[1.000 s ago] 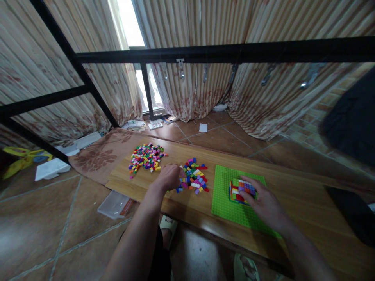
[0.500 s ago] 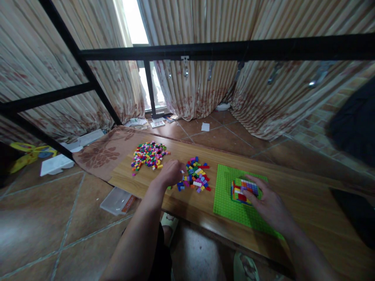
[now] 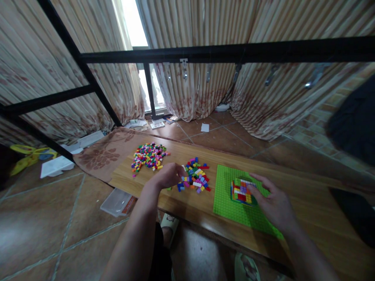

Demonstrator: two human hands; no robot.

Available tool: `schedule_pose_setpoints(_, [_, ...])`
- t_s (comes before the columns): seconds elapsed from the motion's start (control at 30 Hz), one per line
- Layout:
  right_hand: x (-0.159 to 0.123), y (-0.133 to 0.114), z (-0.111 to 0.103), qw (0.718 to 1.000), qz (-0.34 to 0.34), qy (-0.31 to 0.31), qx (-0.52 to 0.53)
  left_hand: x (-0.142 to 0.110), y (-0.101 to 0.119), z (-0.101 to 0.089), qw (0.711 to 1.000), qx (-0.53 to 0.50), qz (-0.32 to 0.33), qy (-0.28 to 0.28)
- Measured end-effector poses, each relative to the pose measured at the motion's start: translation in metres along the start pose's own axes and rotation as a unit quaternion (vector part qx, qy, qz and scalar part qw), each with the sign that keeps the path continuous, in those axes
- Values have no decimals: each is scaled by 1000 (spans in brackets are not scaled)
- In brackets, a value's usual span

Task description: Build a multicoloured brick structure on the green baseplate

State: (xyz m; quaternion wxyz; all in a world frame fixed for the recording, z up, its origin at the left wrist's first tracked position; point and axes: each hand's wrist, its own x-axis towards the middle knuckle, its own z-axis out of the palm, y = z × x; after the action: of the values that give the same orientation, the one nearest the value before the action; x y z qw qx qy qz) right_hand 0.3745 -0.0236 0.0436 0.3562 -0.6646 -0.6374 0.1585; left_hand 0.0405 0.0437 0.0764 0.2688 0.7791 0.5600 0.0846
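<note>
A green baseplate point(image 3: 225, 199) lies on a wooden board point(image 3: 190, 207), with a small multicoloured brick block point(image 3: 240, 191) built on it. My right hand point(image 3: 274, 203) rests on the plate just right of the block, fingers spread and touching its right side. My left hand point(image 3: 170, 175) hovers at the left edge of a small pile of loose coloured bricks point(image 3: 195, 179), fingers curled together; whether a brick is pinched in them is hidden. A larger pile of tiny bricks point(image 3: 149, 155) lies farther left on the board.
A black metal frame point(image 3: 205, 52) crosses overhead. A brown patterned cloth point(image 3: 102, 152) covers the board's left end. A clear plastic box point(image 3: 115, 202) and white lids lie on the tiled floor at left. Curtains hang behind. My feet in slippers show under the board.
My right hand slid off the top of the brick block to its right side, uncovering it. My left hand drew back slightly from the small pile with fingers curled.
</note>
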Motion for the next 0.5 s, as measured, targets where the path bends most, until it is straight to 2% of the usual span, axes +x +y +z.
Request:
schedule_pose_setpoints(0.2, [-1,1,1,1000,-6,-3,13,5,5,5,998,41,-2,56])
schedule_pose_setpoints(0.5, [1,-3,4,1000,5,-15,24,23,40,40,991,55,94,76])
